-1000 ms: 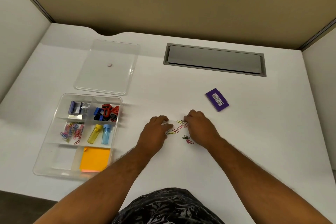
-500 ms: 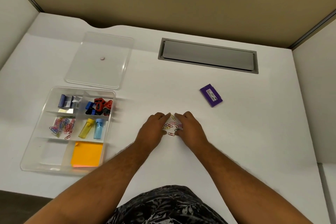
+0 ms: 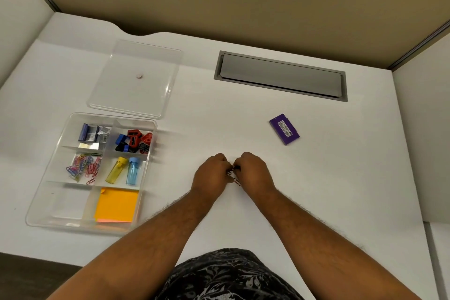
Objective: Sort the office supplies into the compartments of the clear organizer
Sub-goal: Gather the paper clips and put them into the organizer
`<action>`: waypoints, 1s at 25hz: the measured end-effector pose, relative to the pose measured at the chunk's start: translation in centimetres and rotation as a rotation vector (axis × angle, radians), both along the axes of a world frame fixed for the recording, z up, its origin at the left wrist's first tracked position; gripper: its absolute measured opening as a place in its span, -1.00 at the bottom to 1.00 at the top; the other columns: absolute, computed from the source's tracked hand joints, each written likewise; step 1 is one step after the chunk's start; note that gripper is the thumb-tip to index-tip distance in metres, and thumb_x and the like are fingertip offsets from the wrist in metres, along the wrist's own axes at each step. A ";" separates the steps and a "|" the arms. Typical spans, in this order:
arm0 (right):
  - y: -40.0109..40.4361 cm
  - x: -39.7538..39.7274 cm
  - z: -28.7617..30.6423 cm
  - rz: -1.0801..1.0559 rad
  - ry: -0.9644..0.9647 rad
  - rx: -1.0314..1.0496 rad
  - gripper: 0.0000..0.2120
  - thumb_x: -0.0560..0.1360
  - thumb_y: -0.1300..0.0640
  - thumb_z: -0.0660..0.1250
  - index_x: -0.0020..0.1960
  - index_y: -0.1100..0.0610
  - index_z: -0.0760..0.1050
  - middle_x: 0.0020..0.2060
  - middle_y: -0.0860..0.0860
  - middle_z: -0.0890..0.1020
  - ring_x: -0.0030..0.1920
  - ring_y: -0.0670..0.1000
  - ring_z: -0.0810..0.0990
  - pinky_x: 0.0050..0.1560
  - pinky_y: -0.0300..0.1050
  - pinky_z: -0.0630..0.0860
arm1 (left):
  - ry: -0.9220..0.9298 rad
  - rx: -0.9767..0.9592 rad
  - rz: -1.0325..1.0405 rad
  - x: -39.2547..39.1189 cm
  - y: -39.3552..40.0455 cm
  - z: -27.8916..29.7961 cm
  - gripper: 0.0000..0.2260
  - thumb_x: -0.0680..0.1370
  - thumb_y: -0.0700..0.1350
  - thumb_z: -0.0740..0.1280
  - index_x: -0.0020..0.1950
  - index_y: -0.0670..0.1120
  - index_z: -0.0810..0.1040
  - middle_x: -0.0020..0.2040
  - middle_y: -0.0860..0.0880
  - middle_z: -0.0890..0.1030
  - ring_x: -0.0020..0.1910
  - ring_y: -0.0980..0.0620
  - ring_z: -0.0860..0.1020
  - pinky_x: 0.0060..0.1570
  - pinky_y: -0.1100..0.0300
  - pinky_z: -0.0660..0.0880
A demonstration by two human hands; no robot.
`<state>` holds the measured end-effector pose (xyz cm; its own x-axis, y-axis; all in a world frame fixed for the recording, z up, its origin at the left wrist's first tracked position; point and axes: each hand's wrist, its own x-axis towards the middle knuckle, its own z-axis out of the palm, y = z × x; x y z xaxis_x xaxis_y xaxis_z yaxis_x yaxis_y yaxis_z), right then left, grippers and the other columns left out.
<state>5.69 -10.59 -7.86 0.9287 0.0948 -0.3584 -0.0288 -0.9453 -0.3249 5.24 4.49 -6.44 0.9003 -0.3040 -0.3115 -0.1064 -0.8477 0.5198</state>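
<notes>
Here, at lower left, the clear organizer (image 3: pixel 46 200) is set on the bench (image 3: pixel 316 190). At centre, loose paper clips (image 3: pixel 235 179) are bunched between the left hand (image 3: pixel 211 174) and right hand (image 3: pixel 253 173), whose curled fingers are closed together around them; one clip is seen just below the fingertips.

Head view (single), looking down, desk (image 3: pixel 243 214) near
</notes>
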 end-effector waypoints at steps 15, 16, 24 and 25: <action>0.5 -2.5 4.1 -0.778 0.096 0.778 -0.92 0.40 0.32 0.48 -0.21 0.19 0.73 -0.32 0.09 0.73 -0.36 0.00 0.62 -0.33 -0.15 0.51 | 0.128 -0.127 0.192 -0.1 3.4 1.4 -0.89 0.36 -0.21 0.44 -0.20 -0.03 0.72 -0.24 0.08 0.69 -0.19 0.10 0.62 -0.19 0.25 0.50; 1.1 -2.7 4.7 -0.812 0.129 0.871 -0.95 0.42 0.34 0.48 -0.18 0.25 0.72 -0.31 0.11 0.72 -0.34 0.02 0.62 -0.34 -0.16 0.50 | 0.120 -0.177 0.213 -0.5 4.0 1.8 -0.89 0.37 -0.21 0.44 -0.22 -0.02 0.72 -0.26 0.09 0.69 -0.22 0.13 0.61 -0.21 0.28 0.47; 12.5 -1.5 8.9 -0.738 0.242 1.204 -0.95 0.45 0.36 0.50 -0.09 0.31 0.71 -0.16 0.16 0.73 -0.16 0.05 0.69 -0.02 -0.10 0.67 | -0.046 -0.429 0.382 -2.9 15.0 7.0 -0.93 0.41 -0.14 0.50 -0.17 0.04 0.72 -0.29 0.19 0.67 -0.21 0.30 0.61 -0.21 0.48 0.49; 15.0 -1.0 9.3 -0.680 0.251 1.204 -0.95 0.44 0.35 0.51 -0.10 0.28 0.72 -0.17 0.17 0.74 -0.16 0.05 0.71 -0.04 -0.11 0.66 | -0.078 -0.426 0.423 -2.8 17.6 7.5 -0.93 0.41 -0.14 0.51 -0.17 0.03 0.72 -0.28 0.18 0.68 -0.22 0.28 0.62 -0.21 0.46 0.50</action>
<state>4.65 4.45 1.44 0.8406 0.0225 -0.5411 -0.5393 0.1273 -0.8325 2.43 22.04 1.02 0.9856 0.0017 -0.1691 0.1428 -0.5438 0.8270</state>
